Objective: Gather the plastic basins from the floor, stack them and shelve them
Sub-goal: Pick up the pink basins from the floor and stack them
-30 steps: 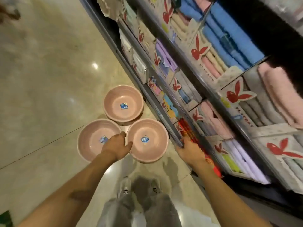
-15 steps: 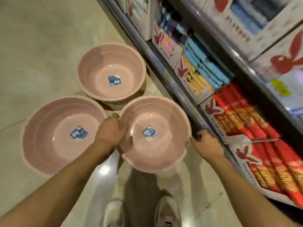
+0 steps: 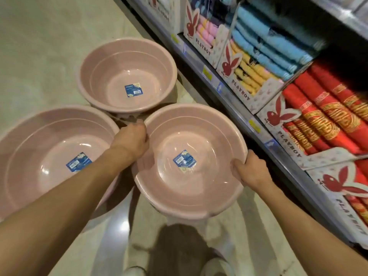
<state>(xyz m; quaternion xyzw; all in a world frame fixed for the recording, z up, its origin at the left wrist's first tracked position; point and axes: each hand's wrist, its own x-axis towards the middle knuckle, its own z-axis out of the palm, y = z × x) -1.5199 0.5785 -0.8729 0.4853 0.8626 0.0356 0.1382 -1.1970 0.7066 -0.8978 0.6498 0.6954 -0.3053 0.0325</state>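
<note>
Gripping near basin [image 3: 191, 170] rim: left hand [image 3: 132, 136], right hand [image 3: 252, 172], both closed.

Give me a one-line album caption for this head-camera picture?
Both hands, left hand and right hand, grip the rim of the nearest pink basin beside towel shelves.

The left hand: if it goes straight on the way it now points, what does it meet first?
Probably the far basin: the left hand, gripping the near basin, points at its near rim. Depth is unclear.
</note>
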